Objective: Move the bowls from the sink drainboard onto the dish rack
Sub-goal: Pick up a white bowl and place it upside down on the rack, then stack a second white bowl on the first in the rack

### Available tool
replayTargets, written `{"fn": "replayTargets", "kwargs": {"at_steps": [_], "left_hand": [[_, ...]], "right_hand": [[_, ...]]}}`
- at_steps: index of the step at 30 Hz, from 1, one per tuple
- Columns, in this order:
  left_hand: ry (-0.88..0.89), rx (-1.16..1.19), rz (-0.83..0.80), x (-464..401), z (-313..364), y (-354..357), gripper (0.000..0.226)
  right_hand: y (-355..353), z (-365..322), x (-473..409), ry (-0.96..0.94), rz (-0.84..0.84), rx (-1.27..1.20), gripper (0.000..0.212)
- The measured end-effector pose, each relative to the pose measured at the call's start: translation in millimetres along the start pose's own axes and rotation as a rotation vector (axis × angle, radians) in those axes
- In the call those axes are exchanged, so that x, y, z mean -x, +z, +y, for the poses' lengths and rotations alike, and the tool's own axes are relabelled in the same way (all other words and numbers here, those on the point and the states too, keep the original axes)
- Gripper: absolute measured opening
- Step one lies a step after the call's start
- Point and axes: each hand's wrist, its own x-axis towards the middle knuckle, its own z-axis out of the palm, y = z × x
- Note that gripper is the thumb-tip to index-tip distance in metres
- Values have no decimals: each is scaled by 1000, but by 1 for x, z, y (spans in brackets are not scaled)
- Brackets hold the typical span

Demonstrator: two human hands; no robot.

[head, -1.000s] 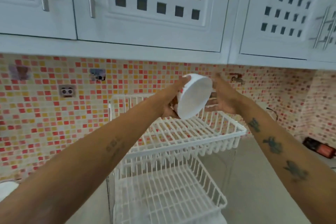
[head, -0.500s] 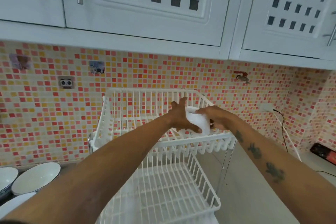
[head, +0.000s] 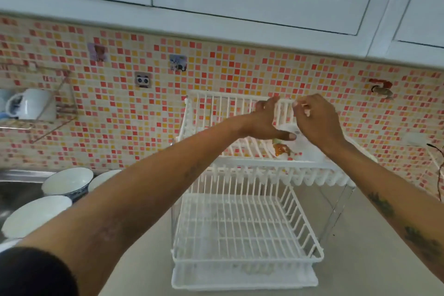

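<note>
A white bowl [head: 303, 149] with an orange pattern lies tilted on the upper tier of the white two-tier dish rack [head: 252, 166], mostly hidden behind my hands. My left hand [head: 265, 119] hovers just over it with fingers spread, the thumb tip at the bowl's rim. My right hand [head: 318, 125] is above the bowl's right side, fingers loosely curled and off it. On the steel drainboard [head: 16, 193] at the left stand a blue-rimmed white bowl [head: 67, 181], a second white bowl [head: 36, 216] and a third bowl [head: 104, 176] partly behind my left forearm.
The rack's lower tier [head: 240, 226] holds nothing and sits on a drip tray [head: 242, 279]. A mug [head: 31, 104] rests on a wire wall shelf at the left. A red tap [head: 382, 89] juts from the tiled wall, and a black cable [head: 439, 175] hangs at the right. Cabinets overhang.
The bowl came down from mid-air onto the rack's upper tier, and both hands have loosened and lifted off it. My view has tilted down, showing the drainboard bowls.
</note>
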Motion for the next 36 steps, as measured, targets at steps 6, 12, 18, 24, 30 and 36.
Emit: {"fn": "replayTargets", "kwargs": {"at_steps": [6,12,18,24,30,36], "left_hand": [[55,228,409,85,-49,-78,67],[-52,302,903,214,-133,-126,9],[-490,416,1012,329,-252,-141,33],[-866,560,1042,414,-357,-97,34],[-1153,695,976,446,-415,-36,60],[-1236,907,886,461,-453,8,62]], "right_hand": [[43,-140,10,-266,89,-470,25],[109,-301,66,-630,83,-807,27],[200,-392,140,-669,-125,-907,30],[302,-416,200,-346,-809,-869,38],[399,-400,263,-25,-1410,-428,39],[413,-384,305,58,-1488,-284,38]]}}
